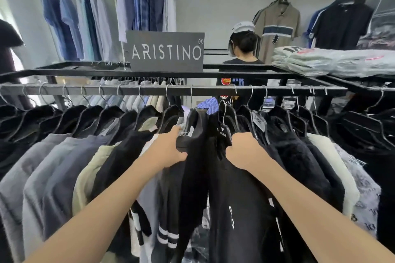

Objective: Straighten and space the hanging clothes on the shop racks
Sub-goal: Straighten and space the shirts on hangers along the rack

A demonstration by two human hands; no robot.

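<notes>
A long black rail [149, 89] runs across the view with many shirts on black hangers. My left hand [168, 147] grips the shoulder of a black garment [192, 168] at the middle of the rail. My right hand [243, 149] grips the shoulder of the neighbouring black shirt [235, 198], whose hanger [223, 130] carries a white logo. A narrow gap shows between the two garments. Grey, beige and black tops [64, 166] hang to the left, spaced evenly. Dark, cream and patterned tops [320, 156] hang bunched to the right.
A grey brand sign [166, 51] stands on the rack's top frame. Folded bagged clothes [333, 60] lie on the top at the right. A person in a white cap [243, 45] stands behind the rack. Blue shirts [81, 21] and polos [277, 25] hang on the back wall.
</notes>
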